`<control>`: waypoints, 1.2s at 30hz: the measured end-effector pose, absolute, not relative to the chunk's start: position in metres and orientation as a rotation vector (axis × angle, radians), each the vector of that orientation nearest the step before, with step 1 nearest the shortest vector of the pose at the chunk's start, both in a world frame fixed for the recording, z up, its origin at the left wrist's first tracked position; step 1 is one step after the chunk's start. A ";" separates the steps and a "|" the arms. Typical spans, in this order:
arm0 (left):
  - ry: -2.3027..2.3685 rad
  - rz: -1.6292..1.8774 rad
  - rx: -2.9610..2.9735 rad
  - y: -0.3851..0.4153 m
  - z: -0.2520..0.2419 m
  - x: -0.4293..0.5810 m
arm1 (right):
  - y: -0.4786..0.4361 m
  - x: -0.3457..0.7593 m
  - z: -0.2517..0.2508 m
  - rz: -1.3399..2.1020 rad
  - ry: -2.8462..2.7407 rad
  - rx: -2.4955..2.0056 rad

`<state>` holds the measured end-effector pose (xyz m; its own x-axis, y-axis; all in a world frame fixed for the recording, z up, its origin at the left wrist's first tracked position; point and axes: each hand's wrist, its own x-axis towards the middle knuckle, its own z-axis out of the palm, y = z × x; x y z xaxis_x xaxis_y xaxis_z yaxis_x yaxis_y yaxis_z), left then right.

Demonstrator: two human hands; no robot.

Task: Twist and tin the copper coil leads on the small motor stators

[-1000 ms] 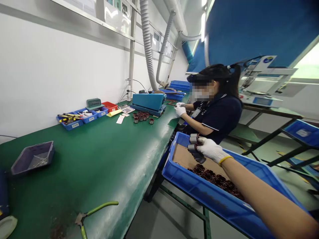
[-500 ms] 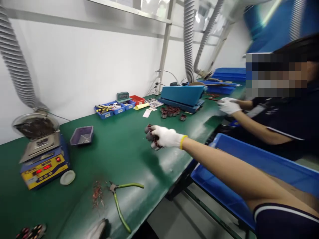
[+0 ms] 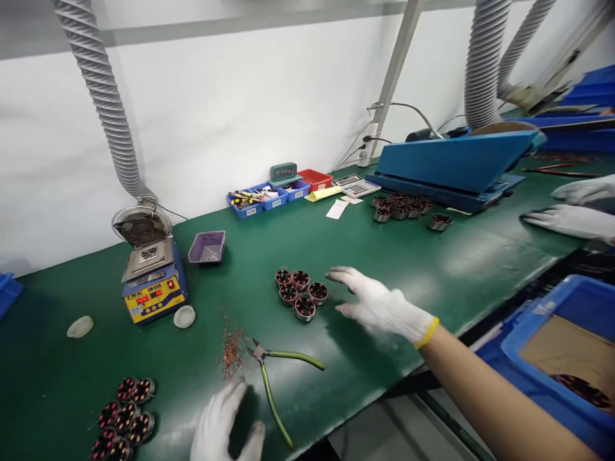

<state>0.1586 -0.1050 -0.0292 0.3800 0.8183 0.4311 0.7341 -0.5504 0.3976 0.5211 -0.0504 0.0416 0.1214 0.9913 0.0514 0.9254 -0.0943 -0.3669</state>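
here, green bench (image 3: 259, 250), white wall (image 3: 250, 109)

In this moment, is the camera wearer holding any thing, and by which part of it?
Nothing visible is held: the right grip is open beside five coils; the left grip is open near the pliers.

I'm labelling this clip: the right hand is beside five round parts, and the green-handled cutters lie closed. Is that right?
Not quite: the head view shows the green-handled cutters lying spread open. The right hand is beside five round parts.
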 end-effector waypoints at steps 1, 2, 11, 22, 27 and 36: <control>1.324 0.808 2.560 -0.096 -0.016 0.169 | -0.057 0.521 0.026 0.308 -1.814 -2.095; 1.330 0.703 2.566 -0.086 -0.003 0.183 | -0.062 0.518 0.010 0.276 -1.741 -2.076; 1.474 0.377 2.544 -0.077 0.018 0.233 | -0.056 0.464 -0.025 -0.510 -1.940 -1.584; 1.865 0.156 2.266 -0.071 -0.025 0.153 | -0.045 0.458 0.001 -0.690 -1.840 -1.104; 1.890 0.251 2.287 -0.045 -0.029 0.157 | -0.092 0.393 0.015 -0.159 -2.068 -0.815; 2.189 0.416 2.278 -0.030 -0.034 0.085 | -0.113 0.280 -0.008 0.327 -2.329 -0.756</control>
